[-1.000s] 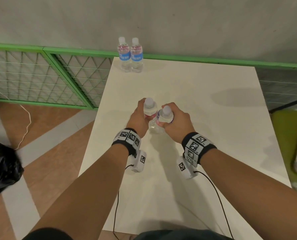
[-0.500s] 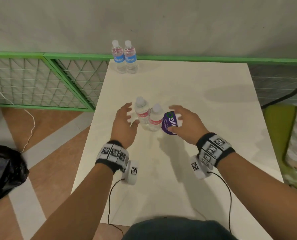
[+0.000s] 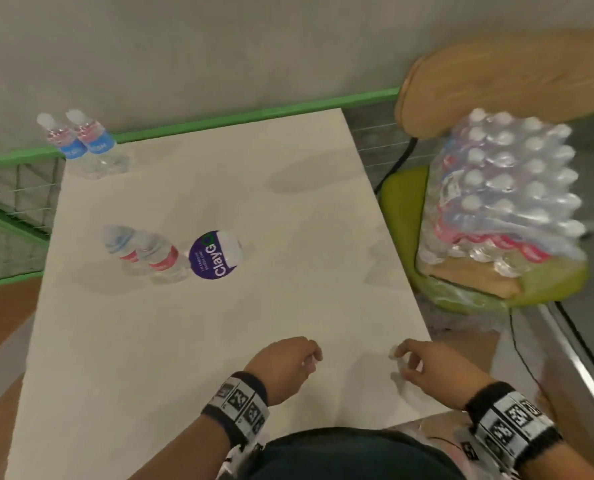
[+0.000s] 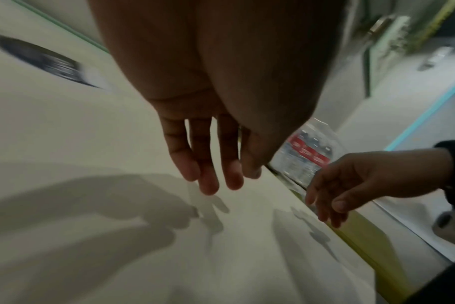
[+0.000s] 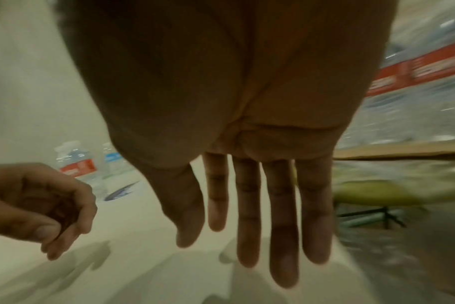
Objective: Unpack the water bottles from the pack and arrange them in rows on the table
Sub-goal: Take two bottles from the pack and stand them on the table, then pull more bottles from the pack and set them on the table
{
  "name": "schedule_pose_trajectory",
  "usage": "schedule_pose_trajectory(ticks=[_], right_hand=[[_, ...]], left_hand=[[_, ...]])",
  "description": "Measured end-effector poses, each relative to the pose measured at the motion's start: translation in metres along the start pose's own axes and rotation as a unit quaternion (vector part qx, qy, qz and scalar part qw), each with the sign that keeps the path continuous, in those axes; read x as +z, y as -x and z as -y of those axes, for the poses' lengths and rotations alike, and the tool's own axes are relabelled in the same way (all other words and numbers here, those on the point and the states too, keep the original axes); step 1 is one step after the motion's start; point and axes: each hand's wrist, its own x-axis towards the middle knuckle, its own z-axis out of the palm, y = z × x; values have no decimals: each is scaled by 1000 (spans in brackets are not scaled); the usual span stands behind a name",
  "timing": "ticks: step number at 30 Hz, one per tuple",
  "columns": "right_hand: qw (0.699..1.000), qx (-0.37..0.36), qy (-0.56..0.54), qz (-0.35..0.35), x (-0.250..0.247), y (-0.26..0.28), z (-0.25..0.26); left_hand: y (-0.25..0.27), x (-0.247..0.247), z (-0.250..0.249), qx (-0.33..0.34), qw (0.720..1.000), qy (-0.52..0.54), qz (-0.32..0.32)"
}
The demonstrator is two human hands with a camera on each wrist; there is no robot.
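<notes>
Two red-labelled water bottles [image 3: 148, 252] stand side by side on the white table [image 3: 288, 209], left of centre, beside a round purple sticker [image 3: 214, 255]. Two blue-labelled bottles [image 3: 84, 143] stand at the far left corner. The shrink-wrapped pack of bottles [image 3: 503, 195] sits on a green chair seat [image 3: 406, 202] to the right of the table. My left hand [image 3: 288, 362] hovers empty over the near table edge, fingers relaxed [image 4: 208, 181]. My right hand [image 3: 423, 365] is empty near the table's right edge, fingers hanging straight [image 5: 281, 257].
A wooden chair back [image 3: 510, 81] rises behind the pack. A green mesh fence [image 3: 8, 216] runs along the table's left and far sides. Black cables [image 3: 517, 344] lie on the floor to the right.
Both hands let go of the two red-labelled bottles and drew back to the near table edge. The view swung right, bringing the pack on the chair into sight.
</notes>
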Motion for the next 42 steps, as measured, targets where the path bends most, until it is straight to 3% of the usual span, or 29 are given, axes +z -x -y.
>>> schedule_pose_trajectory(ticks=[4, 7, 10, 14, 16, 22, 30, 36, 42], right_hand=[[998, 58, -2, -38, -27, 5, -76], [988, 102, -27, -110, -60, 2, -117], [967, 106, -108, -204, -95, -1, -148], [935, 86, -189, -287, -130, -16, -167], [926, 86, -206, -306, -135, -28, -169], [918, 74, -246, -303, -134, -53, -164], [891, 56, -309, -328, -132, -56, -178], [893, 41, -319, -313, -133, -52, -178], [870, -18, -362, -333, -122, -49, -192]], left_hand=[[-77, 5, -90, 74, 993, -72, 62], [-132, 4, -150, 122, 987, -88, 55], [-180, 1, -204, 155, 985, -70, 12], [-220, -7, -248, 145, 980, 14, -134], [-231, -4, -255, 132, 974, 31, -183], [-247, 6, -263, 111, 981, 14, -156], [-257, -3, -279, 77, 978, -8, -193], [-255, -4, -270, 139, 964, 6, -227], [-245, -6, -255, 172, 964, 92, -180]])
